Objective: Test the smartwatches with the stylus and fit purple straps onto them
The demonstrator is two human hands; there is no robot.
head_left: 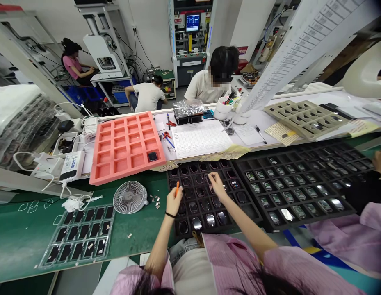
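My left hand (174,201) is closed around a slim orange tool (177,188), held upright over the left side of a black foam tray (190,224). What kind of tool it is, I cannot make out. My right hand (217,185) reaches over the same tray, fingers bent and pinched together near one of its pockets. Anything between those fingertips is hidden. Square dark watch faces (193,207) fill the tray's pockets in rows. One watch (235,184) near the right edge has a lit screen with small coloured marks.
To the right lies another black tray (272,198) of watch parts, with a co-worker's hand (380,159) beyond. A small fan (130,197) and clear plastic tray (108,241) sit left. A pink foam tray (99,174) and paper sheet (202,139) rest on the raised shelf.
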